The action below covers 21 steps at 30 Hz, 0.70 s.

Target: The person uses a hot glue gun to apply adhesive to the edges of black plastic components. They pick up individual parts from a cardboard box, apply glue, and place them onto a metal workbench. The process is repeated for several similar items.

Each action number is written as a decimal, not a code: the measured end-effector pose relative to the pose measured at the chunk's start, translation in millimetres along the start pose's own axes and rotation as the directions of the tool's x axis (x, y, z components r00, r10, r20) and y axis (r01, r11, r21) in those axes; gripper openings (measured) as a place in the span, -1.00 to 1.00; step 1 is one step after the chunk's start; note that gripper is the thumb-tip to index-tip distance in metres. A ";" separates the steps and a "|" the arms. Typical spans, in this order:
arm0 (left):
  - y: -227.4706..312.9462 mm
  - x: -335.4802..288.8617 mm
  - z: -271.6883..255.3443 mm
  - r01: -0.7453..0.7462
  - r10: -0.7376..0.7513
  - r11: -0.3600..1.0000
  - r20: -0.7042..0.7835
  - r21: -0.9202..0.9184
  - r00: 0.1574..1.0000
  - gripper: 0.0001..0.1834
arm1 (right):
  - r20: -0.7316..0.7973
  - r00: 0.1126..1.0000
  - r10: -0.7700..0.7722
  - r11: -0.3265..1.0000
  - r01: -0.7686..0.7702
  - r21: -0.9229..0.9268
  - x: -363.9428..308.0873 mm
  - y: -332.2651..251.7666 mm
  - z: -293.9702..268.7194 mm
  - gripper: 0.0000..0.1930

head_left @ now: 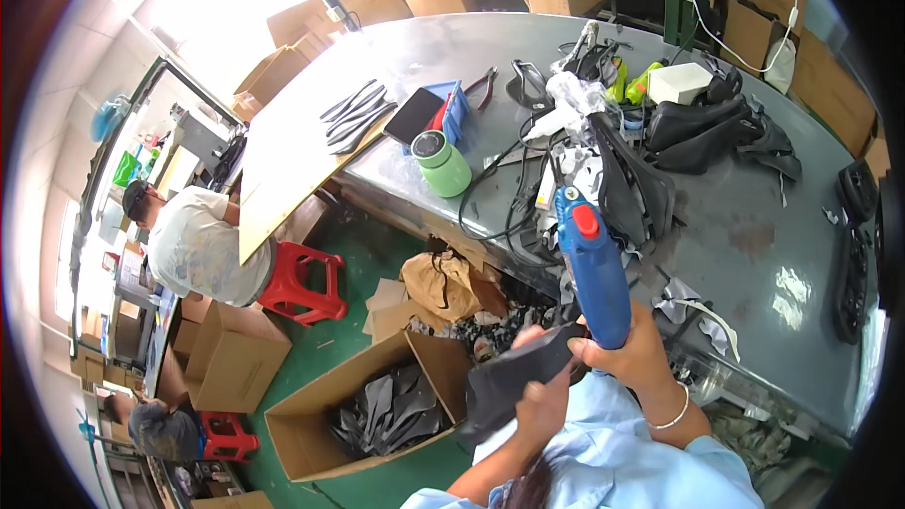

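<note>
Over the grey metal workbench (754, 226), both my hands are busy at its near edge.

Below me, the open cardboard box (311, 415) of dark pieces sits on the green floor, with two people seated well off to my left. My right hand (627, 344) is clamped round the blue glue gun (592, 264), nozzle end upward; my left hand (542, 401) is closed on a black saddle cover (514, 372), held just beside the gun above the box. I judge the gun's cord could snag the tangled black cables (514, 198) on the bench. Free room lies mainly to my right.
</note>
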<state>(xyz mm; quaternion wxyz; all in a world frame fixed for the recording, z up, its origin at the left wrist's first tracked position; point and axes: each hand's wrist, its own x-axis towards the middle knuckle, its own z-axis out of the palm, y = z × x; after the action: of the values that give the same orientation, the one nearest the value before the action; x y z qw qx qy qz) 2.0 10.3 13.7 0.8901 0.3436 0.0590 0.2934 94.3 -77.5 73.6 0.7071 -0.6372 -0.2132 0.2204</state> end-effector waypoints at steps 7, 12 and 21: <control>36.1 27.6 -1.1 -0.212 0.211 0.976 0.030 0.042 0.977 -0.46 | 0.053 0.976 -0.213 0.866 0.213 -0.453 -12.9 16.4 2.4 -0.52; 59.8 41.2 1.8 -0.420 0.421 0.907 -0.018 0.039 0.907 -0.42 | 0.212 0.927 -0.311 0.695 0.374 -0.615 -31.9 22.9 11.6 -0.48; 57.5 36.9 -7.8 -0.494 0.506 0.859 -0.078 0.137 0.859 -0.40 | 0.321 0.888 -0.330 0.646 0.460 -0.609 -36.0 19.6 18.1 -0.55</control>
<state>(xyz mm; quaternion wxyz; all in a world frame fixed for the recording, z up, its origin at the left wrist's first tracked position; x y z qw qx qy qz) 2.2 69.6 48.6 0.7579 0.3796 0.0337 0.5294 53.7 -82.1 55.2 0.4380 -0.7627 -0.4751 0.0252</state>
